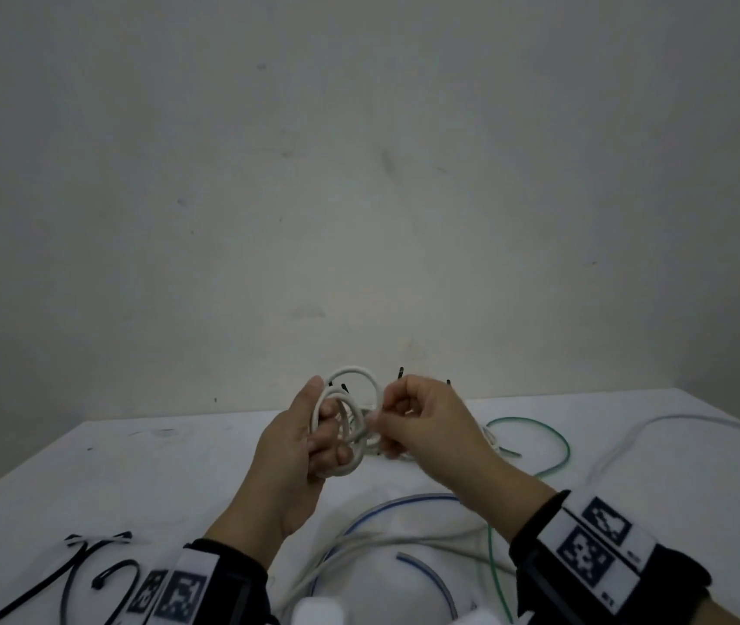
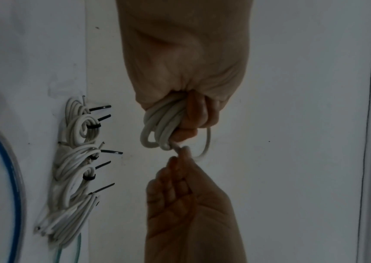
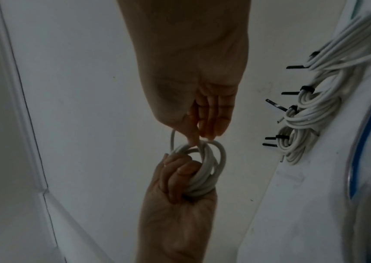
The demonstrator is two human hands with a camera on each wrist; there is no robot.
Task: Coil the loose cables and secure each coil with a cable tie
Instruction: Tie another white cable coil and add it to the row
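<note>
- A white, round, smooth-jacketed cable wound into a small coil of several loops is held up in the air above the white table, in front of a pale, scuffed wall.
- The loops are uneven in size: the largest arcs up over the others, and the rest bunch together where the fingers clamp them. The left-wrist view shows the same coil as a tight bundle of parallel strands, with one thin loop swinging wider to the side.
- The left hand grips the coil, its fingers curled through the middle of the loops and its thumb up along the outer edge.
- The right hand is nearly closed, pinching the cable at the coil's right edge between thumb and fingertips; the other fingers fold loosely beside them.
- A heap of finished white cable coils bound with black plastic cable ties lies on the table beyond the hands, the stiff tie tails sticking out; the right-wrist view shows the same heap.
- Loose black cable ties, thin and flat, lie on the table near the left wrist.
- Loose cables curve across the near table: a blue one, a green one and a long white one.
- Both wrists wear black bands with white square-patterned markers.
</note>
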